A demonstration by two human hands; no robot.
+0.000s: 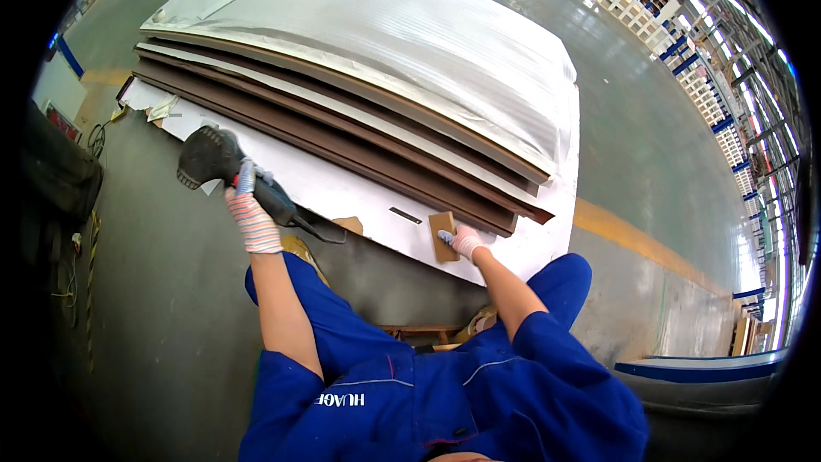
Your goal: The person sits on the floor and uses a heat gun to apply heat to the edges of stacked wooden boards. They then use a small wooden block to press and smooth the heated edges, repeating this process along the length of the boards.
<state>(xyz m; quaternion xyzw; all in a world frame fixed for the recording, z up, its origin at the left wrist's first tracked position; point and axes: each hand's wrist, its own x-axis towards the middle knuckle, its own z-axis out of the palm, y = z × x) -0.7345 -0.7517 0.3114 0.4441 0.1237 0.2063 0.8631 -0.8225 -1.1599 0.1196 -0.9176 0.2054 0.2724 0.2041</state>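
Observation:
My left hand (254, 216), in a striped knit glove with blue-grey fingertips, is closed around a black corded power tool (209, 156). The tool's broad head points to the left, held up beside the near edge of the stack; its cord end trails right. My right hand (466, 241), gloved the same way, grips a small brown block (444, 237) at the white sheet's near edge. Beyond both hands lie long dark brown panels (342, 142), layered with white sheeting. I cannot tell whether the block rests on the sheet.
White foam wrap (359, 30) covers the top of the stack. A small dark strip (405, 216) and a tan scrap (349, 225) lie on the white sheet (547, 222) near me. Dark bags or cloth (60, 171) and cables (92, 291) are at the left.

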